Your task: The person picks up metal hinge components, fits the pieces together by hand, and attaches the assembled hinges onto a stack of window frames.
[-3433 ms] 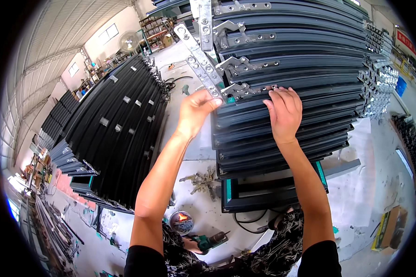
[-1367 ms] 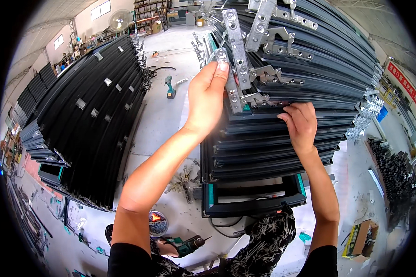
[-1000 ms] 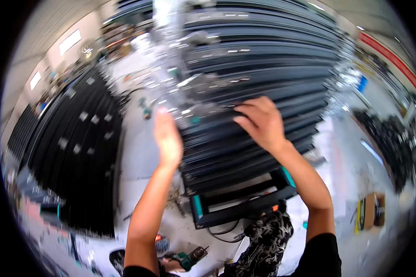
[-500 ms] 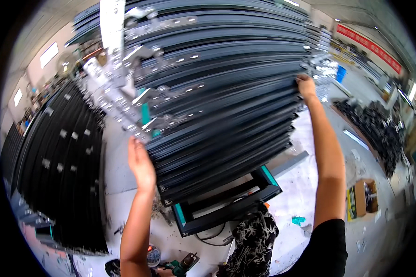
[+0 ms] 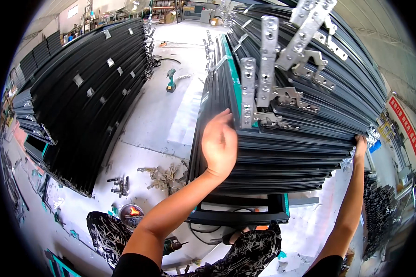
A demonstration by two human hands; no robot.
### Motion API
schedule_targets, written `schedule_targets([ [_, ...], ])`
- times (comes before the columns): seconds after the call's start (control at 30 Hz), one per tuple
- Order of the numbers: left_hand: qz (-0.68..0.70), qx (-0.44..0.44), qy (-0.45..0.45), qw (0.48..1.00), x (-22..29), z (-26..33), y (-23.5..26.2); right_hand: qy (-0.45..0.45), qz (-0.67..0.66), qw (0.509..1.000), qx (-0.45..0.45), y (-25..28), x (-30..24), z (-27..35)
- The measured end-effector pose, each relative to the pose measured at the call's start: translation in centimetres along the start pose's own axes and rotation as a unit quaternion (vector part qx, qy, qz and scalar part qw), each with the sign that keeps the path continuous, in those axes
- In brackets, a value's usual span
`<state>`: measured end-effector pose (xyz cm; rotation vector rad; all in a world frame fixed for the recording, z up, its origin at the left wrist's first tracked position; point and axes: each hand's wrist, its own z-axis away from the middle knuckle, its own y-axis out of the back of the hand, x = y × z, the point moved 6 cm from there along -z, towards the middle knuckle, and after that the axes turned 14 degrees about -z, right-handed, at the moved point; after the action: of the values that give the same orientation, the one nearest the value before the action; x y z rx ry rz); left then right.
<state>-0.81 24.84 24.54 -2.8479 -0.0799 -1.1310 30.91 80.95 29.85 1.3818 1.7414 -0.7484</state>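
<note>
Head view shows left hand (image 5: pixel 220 143) loosely uncurled, right hand (image 5: pixel 361 145) at the frame stack (image 5: pixel 286 159) — its grip unclear.

Just a plain black short-sleeved fabric top (image 5: pixel 136 266) up here. Black fabric bottoms (image 5: pixel 252 249) have spiky white leafy print (pretty loud, honestly).

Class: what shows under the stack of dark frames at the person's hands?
Under the stack, a black frame juts toward the person and a grey bar sticks out to the right. The frame's far part, the bar's inner end and anything deeper are covered.
</note>
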Motion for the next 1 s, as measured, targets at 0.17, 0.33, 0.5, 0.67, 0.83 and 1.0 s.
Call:
schedule_targets([
  [0.17,-0.037,0.015,-0.017,0.999,0.3,0.0,-0.1,0.043,0.045,0.996,0.056,1.3,0.1,-0.6],
  [0.33,-0.060,0.015,-0.026,0.998,0.5,-0.2,0.0,0.014,-0.007,0.996,0.085,0.8,-0.2,-0.2],
  [0.5,-0.076,-0.012,-0.026,0.997,1.0,-0.5,0.3,0.034,-0.026,0.996,0.073,0.7,-0.6,0.0],
  [0.67,-0.083,-0.018,-0.026,0.996,1.0,-0.6,0.6,0.050,-0.025,0.996,0.069,-0.9,-1.9,1.6],
  [0.83,-0.091,-0.003,-0.047,0.995,0.9,-0.4,0.3,0.063,0.006,0.997,0.047,1.0,-1.3,1.1],
  [1.0,-0.072,-0.009,-0.058,0.996,0.9,-0.6,-0.1,0.077,0.084,0.991,0.073,0.9,-1.1,0.5],
])
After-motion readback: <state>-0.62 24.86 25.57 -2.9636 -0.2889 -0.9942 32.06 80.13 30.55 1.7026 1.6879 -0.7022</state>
